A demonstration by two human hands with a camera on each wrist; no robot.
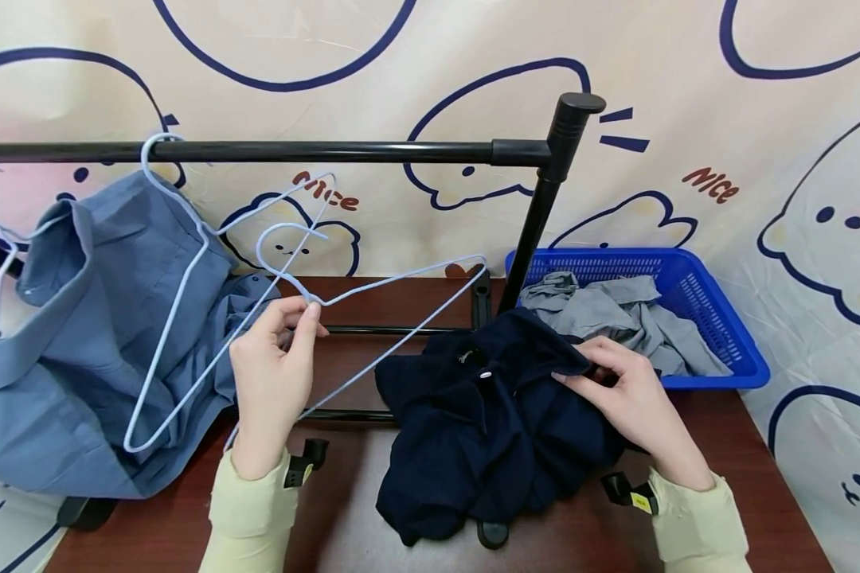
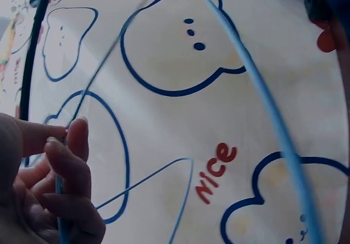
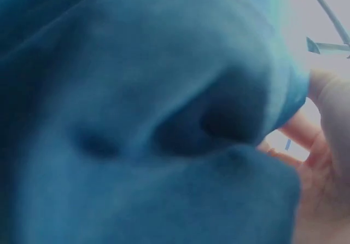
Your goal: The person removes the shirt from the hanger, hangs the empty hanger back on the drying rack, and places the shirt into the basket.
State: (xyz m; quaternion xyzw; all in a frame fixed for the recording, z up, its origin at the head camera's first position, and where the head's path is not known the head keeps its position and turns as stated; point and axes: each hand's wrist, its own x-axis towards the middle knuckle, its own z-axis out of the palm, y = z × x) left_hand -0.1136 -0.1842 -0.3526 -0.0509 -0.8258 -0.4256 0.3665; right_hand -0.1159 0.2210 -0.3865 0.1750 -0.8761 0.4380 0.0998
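Note:
In the head view, my left hand (image 1: 272, 370) pinches a light-blue clothes hanger (image 1: 401, 278) at the base of its hook. The hanger slants in front of the rack, its hook pointing up and left. My right hand (image 1: 627, 390) grips the edge of a dark navy garment (image 1: 502, 446), thumb on one side of the cloth. That garment has a white button and lies bunched; its full shape is hidden in the folds. In the right wrist view, blurred cloth (image 3: 164, 200) covers most of the picture, and some fingers are behind it.
A black rack's rail (image 1: 330, 151) crosses behind my hands, ending at a post (image 1: 537, 215). From it, another light-blue hanger (image 1: 165, 342) bears a blue garment (image 1: 107, 382) at left. A blue basket (image 1: 741, 362) with grey clothes (image 1: 616, 314) stands on the brown table (image 1: 745, 493).

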